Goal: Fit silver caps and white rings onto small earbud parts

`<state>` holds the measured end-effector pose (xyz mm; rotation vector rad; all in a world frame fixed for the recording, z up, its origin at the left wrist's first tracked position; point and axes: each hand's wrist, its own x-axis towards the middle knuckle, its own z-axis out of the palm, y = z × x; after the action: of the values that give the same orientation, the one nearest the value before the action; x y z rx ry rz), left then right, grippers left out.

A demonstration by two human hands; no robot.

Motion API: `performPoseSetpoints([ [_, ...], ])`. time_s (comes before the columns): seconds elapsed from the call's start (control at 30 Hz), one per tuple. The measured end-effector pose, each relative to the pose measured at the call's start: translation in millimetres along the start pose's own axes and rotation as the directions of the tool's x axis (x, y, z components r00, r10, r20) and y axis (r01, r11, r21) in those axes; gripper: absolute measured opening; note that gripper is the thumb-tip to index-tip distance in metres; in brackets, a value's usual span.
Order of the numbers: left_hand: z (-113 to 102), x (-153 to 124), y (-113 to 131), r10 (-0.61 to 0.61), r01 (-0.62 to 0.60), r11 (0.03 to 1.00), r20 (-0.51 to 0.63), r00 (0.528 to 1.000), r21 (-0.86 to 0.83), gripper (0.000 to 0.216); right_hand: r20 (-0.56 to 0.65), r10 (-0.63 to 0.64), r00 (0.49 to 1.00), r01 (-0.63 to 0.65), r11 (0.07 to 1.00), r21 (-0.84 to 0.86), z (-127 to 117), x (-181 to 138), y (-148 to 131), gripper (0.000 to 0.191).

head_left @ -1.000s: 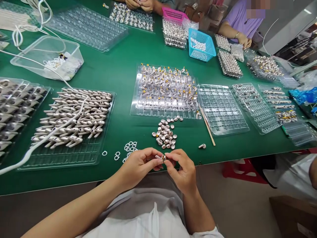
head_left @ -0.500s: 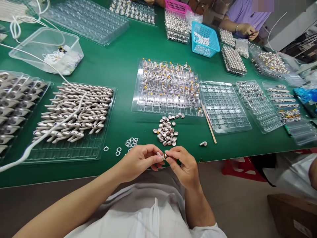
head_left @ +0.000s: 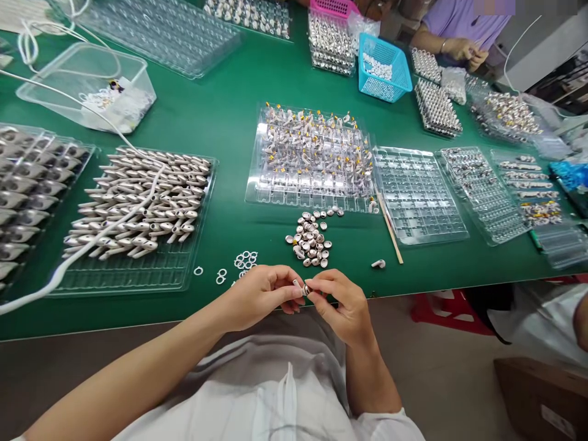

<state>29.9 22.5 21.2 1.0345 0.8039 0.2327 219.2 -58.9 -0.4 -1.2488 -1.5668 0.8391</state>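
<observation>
My left hand (head_left: 263,296) pinches a small white earbud (head_left: 297,284) near the table's front edge, its stem sticking up between thumb and fingers. At the earbud's head, my right hand (head_left: 343,304) closes thumb and fingertips on a small round earbud cap (head_left: 307,290); the fingers partly hide it. Just beyond the hands lies a loose pile of round metallic-looking caps (head_left: 313,240). White rings (head_left: 245,260) are scattered left of the pile. To the right, a single earbud (head_left: 378,264) rests on the green table.
Behind the caps stands a clear tray of earbud parts with orange tabs (head_left: 316,147). A wooden stick (head_left: 390,229) lies beside another clear tray (head_left: 419,196). At left are a tray of earbud shells (head_left: 138,202), a white cable (head_left: 98,236) and a plastic tub (head_left: 46,92). Across the table, a person's hands (head_left: 466,52) work.
Both hands stay together at the same spot, with the cap pressed closer against the earbud's head. The view has shifted slightly. Across the table, the other person's hands have come together.
</observation>
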Motion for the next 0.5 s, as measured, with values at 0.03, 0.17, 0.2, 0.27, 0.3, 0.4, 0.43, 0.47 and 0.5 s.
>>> performPoseSetpoints([
  [0.03,0.0,0.1,-0.2,-0.004,0.004,1.000,0.007,1.000,-0.001,0.023,0.008,-0.002,1.000,0.002,1.000,0.005,-0.4,0.2,-0.3,0.033],
  [0.17,-0.8,0.2,-1.2,0.007,-0.006,1.000,0.028,1.000,-0.009,0.023,0.003,0.028,1.000,-0.028,0.999,0.023,-0.4,0.5,-2.1,0.029],
  [0.2,-1.1,0.1,-1.4,0.015,-0.014,1.000,0.030,0.999,-0.008,0.023,-0.008,0.040,0.999,-0.040,0.999,0.024,0.1,0.4,-2.4,0.028],
  [0.27,-1.5,-0.3,-1.6,0.025,-0.025,1.000,0.023,0.999,-0.002,0.022,-0.026,0.062,0.998,-0.061,0.998,0.023,1.3,0.0,-3.0,0.025],
  [0.3,-1.6,-0.5,-1.6,0.028,-0.028,1.000,0.018,0.999,0.003,0.022,-0.031,0.069,0.997,-0.068,0.997,0.022,1.8,-0.1,-3.1,0.024],
  [0.4,-0.9,-1.2,-1.0,0.033,-0.032,0.999,-0.011,0.999,0.028,0.022,-0.038,0.081,0.996,-0.081,0.997,0.012,3.0,-0.3,-3.4,0.022],
  [0.43,-0.3,-1.2,-0.7,0.033,-0.032,0.999,-0.022,0.999,0.035,0.022,-0.041,0.081,0.996,-0.081,0.997,0.005,3.3,-0.2,-3.6,0.021],
  [0.47,0.5,-1.2,-0.5,0.033,-0.031,0.999,-0.032,0.999,0.040,0.021,-0.046,0.082,0.996,-0.082,0.997,-0.002,3.7,0.0,-3.9,0.021],
  [0.5,1.5,-1.2,-0.3,0.031,-0.029,0.999,-0.042,0.999,0.041,0.021,-0.052,0.079,0.995,-0.080,0.997,-0.008,4.2,0.3,-4.4,0.020],
])
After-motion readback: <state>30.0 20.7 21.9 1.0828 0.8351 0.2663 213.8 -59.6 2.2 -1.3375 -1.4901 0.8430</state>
